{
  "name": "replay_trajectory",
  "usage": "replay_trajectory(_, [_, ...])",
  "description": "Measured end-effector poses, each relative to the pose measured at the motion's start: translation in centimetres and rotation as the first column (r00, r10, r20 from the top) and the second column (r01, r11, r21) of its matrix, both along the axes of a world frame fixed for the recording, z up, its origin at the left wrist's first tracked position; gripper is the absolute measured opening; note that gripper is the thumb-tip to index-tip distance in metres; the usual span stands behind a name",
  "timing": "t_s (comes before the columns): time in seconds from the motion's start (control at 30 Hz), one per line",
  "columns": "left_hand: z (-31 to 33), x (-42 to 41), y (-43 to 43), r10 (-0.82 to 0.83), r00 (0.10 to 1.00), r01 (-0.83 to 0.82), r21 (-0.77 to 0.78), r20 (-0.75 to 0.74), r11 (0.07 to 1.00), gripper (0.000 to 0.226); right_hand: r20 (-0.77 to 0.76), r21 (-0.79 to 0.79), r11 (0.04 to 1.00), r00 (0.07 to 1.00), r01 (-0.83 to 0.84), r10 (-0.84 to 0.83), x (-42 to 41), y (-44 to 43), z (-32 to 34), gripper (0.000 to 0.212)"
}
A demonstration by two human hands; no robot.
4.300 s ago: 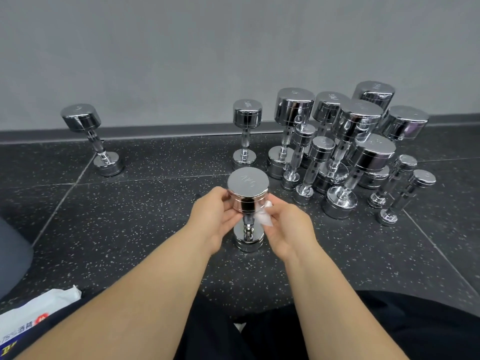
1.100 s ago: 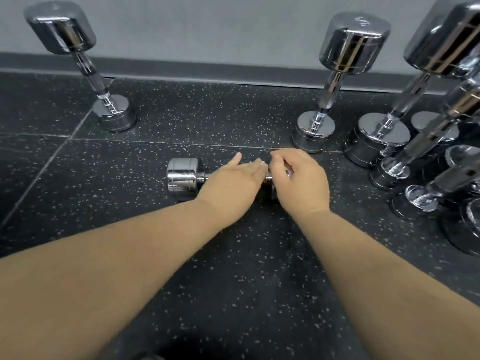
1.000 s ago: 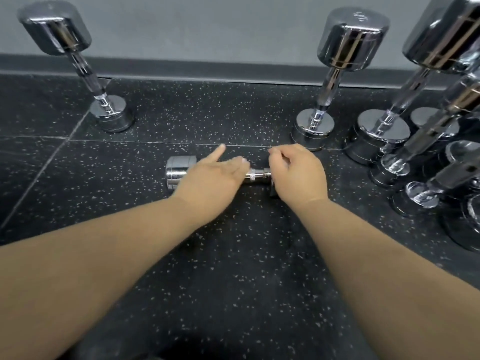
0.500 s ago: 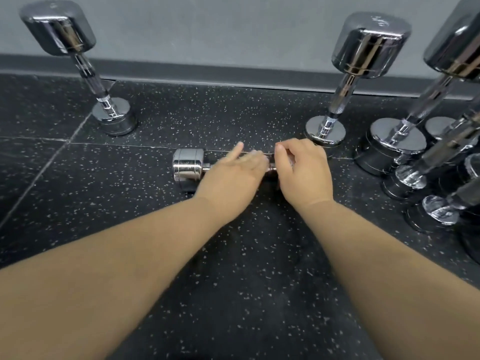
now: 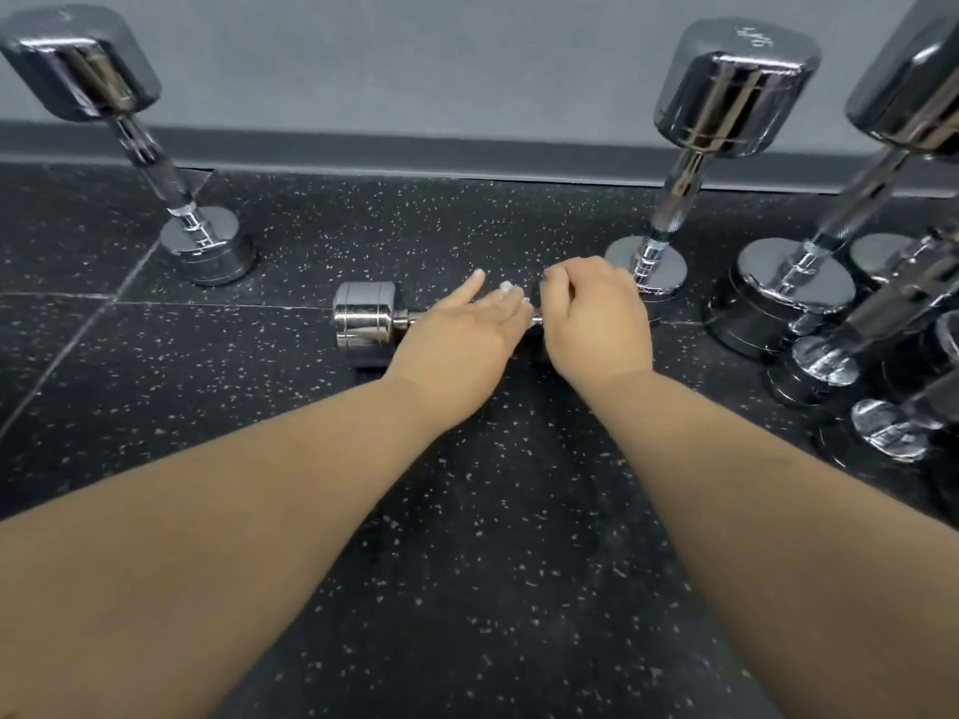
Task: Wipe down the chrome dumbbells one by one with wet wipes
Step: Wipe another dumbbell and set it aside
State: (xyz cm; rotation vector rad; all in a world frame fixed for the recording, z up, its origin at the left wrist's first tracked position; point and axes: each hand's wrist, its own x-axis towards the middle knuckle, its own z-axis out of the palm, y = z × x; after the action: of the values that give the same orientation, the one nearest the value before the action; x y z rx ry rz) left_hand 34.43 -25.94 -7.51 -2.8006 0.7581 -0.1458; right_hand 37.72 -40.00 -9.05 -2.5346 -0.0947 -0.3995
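A small chrome dumbbell (image 5: 363, 321) lies on its side on the black speckled floor, its left head in plain view. My left hand (image 5: 462, 337) lies flat over the handle with the fingers fairly straight and the index finger pointing away. A small white bit, seemingly the wet wipe (image 5: 506, 288), shows at its fingertips. My right hand (image 5: 597, 313) curls over the dumbbell's right head and hides it. A short stretch of the handle shows between the two hands.
One upright chrome dumbbell (image 5: 207, 246) stands at the back left, another upright dumbbell (image 5: 669, 199) just behind my right hand. A tight cluster of several dumbbells (image 5: 794, 288) fills the right side. A grey wall and dark baseboard (image 5: 415, 158) run along the back.
The dumbbell, upright in my hands 4.3 s ago, now lies on the floor. Over the last second my left hand slid left, then right, along the handle while the right hand kept its grip.
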Motion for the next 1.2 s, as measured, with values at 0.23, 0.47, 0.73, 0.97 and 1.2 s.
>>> replay_trajectory(0.23, [1.3,0.8,4.6,0.044,0.999,-0.045,0.074,0.015,0.996,0.066,-0.267,-0.184,0.983,0.962,0.003,-0.054,4.6,2.2,3.9,0.036])
replay_trajectory(0.47, [0.9,5.1,1.0,0.174,0.981,-0.185,-0.146,-0.09,0.972,0.026,-0.09,-0.066,0.997,0.995,-0.037,0.031,2.8,1.2,2.8,0.033])
replay_trajectory(0.73, [2.1,-0.1,-0.6,0.043,0.901,-0.148,-0.214,-0.431,0.966,0.026,-0.04,0.029,0.999,0.998,0.045,-0.044,-4.4,0.4,1.8,0.021])
replay_trajectory(0.97, [3.5,-4.6,1.0,0.127,0.886,-0.003,0.268,-0.445,0.964,0.034,-0.14,-0.049,0.996,0.988,-0.081,0.073,-9.5,-0.8,2.0,0.018])
replay_trajectory(1.2, [2.7,-0.8,-3.4,0.109,0.549,-0.307,-0.079,-0.829,0.948,0.013,-0.173,-0.048,0.996,0.983,-0.075,0.066,-8.4,-0.8,1.6,0.028])
